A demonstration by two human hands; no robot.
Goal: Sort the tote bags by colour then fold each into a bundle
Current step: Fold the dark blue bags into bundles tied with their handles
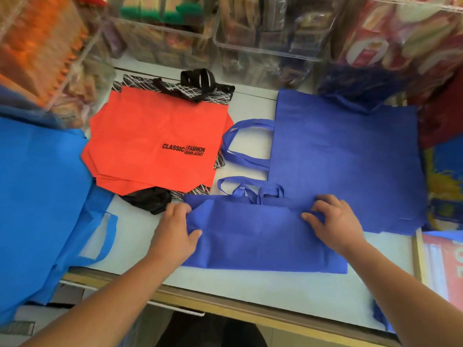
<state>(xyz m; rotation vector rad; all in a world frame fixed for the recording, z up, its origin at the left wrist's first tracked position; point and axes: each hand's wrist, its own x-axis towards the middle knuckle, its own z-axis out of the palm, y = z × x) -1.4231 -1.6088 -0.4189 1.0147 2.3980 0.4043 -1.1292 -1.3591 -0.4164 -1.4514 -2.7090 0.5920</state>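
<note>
"CLASSIC FASHION DOWN JACKET", orange bag (150, 136)

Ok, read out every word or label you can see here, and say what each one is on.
"CLASSIC | FASHION DOWN JACKET": black print on the orange tote bag.
Red-and-white pack at the right edge: big letters, cut off, unreadable.
Clear bins behind: contents too blurred to read.

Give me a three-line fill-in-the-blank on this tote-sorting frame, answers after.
1. The folded tote gripped by the left hand and right hand is dark ____.
2. The orange tote is printed "CLASSIC ____ DOWN JACKET".
3. The orange tote lies on top of a ____ patterned tote.
Answers: blue; FASHION; black.
</note>
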